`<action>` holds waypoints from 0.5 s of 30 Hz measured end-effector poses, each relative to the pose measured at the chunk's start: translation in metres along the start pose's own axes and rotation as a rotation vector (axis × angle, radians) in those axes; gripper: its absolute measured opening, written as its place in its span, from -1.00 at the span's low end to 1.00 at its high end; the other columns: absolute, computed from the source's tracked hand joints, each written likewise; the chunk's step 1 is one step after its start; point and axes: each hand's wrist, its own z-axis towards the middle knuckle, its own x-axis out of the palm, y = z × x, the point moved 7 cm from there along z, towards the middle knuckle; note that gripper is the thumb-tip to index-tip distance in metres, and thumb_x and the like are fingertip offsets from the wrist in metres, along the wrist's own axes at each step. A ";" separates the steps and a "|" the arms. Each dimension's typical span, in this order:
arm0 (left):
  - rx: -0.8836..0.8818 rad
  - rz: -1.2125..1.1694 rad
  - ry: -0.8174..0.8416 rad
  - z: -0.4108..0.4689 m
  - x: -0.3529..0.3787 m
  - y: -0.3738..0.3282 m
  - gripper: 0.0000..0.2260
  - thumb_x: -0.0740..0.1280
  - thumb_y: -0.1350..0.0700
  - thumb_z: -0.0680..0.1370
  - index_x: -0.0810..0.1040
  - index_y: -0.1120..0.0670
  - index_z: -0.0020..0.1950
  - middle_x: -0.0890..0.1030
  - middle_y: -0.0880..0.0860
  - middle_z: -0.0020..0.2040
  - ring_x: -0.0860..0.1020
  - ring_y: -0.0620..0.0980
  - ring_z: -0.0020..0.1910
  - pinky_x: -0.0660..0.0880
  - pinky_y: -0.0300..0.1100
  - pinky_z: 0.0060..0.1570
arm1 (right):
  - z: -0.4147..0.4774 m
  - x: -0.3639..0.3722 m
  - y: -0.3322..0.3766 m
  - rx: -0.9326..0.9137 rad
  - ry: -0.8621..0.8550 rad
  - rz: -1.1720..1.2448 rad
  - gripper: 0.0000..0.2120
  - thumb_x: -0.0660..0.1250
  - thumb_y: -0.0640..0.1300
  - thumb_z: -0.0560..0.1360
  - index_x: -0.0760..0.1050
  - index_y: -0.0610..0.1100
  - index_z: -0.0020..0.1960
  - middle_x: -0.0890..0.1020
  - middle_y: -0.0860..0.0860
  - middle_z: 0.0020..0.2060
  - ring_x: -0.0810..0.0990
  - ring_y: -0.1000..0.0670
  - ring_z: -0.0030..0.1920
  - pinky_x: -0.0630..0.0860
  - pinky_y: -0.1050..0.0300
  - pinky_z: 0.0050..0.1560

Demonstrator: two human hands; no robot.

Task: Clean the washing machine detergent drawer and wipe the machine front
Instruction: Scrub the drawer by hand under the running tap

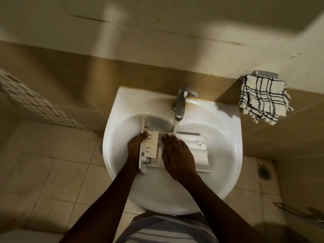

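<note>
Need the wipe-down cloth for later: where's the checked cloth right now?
In the head view the checked cloth hangs on the wall at upper right, from a metal holder, right of the sink and tap, untouched by either hand.

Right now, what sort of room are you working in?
Most likely a bathroom: a white wall-hung sink with a running tap, tiled floor with a floor drain, and a checked cloth hanging on the wall.
</note>
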 end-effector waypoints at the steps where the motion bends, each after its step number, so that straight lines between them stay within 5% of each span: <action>1: 0.001 -0.005 0.002 0.000 0.000 -0.002 -0.48 0.47 -0.08 0.31 0.61 0.27 0.09 0.65 0.34 0.00 0.64 0.31 -0.13 0.64 0.06 -0.16 | -0.011 0.000 -0.001 -0.085 0.006 0.039 -0.50 -0.04 0.07 0.66 0.24 -0.03 0.55 0.31 -0.01 0.52 0.23 -0.04 0.54 0.22 0.00 0.50; 3: 0.000 -0.005 0.046 -0.001 0.003 -0.004 -0.56 0.41 -0.01 0.39 0.61 0.32 0.07 0.65 0.36 -0.11 0.64 0.23 -0.30 0.57 -0.09 -0.40 | -0.030 -0.005 -0.027 -0.116 0.016 -0.004 -0.50 -0.05 0.08 0.66 0.21 0.00 0.57 0.27 0.04 0.54 0.18 -0.01 0.56 0.17 0.01 0.52; 7: 0.037 -0.028 0.072 -0.003 0.007 -0.006 -0.80 0.28 0.14 0.57 0.62 0.25 -0.09 0.68 0.23 -0.29 0.65 0.15 -0.37 0.58 -0.14 -0.42 | -0.003 -0.029 -0.088 0.203 -0.123 -0.164 -0.52 0.01 0.02 0.62 0.44 -0.12 0.42 0.53 -0.12 0.36 0.45 -0.16 0.40 0.36 -0.11 0.37; 9: 0.020 -0.024 0.078 -0.004 0.007 -0.005 -0.79 0.25 0.17 0.58 0.62 0.26 -0.08 0.68 0.25 -0.28 0.65 0.16 -0.36 0.58 -0.13 -0.41 | 0.019 -0.024 -0.075 0.278 -0.027 -0.165 -0.45 -0.08 0.03 0.58 0.51 -0.23 0.29 0.60 -0.22 0.21 0.52 -0.26 0.28 0.39 -0.14 0.30; 15: -0.020 -0.033 0.063 -0.003 0.005 -0.004 -0.74 0.39 0.05 0.47 0.59 0.25 -0.02 0.66 0.20 -0.28 0.62 0.14 -0.40 0.54 -0.15 -0.46 | 0.054 0.006 -0.002 0.057 0.211 -0.032 -0.64 0.03 0.05 0.66 0.45 -0.09 0.30 0.55 -0.16 0.28 0.48 -0.23 0.32 0.27 -0.15 0.41</action>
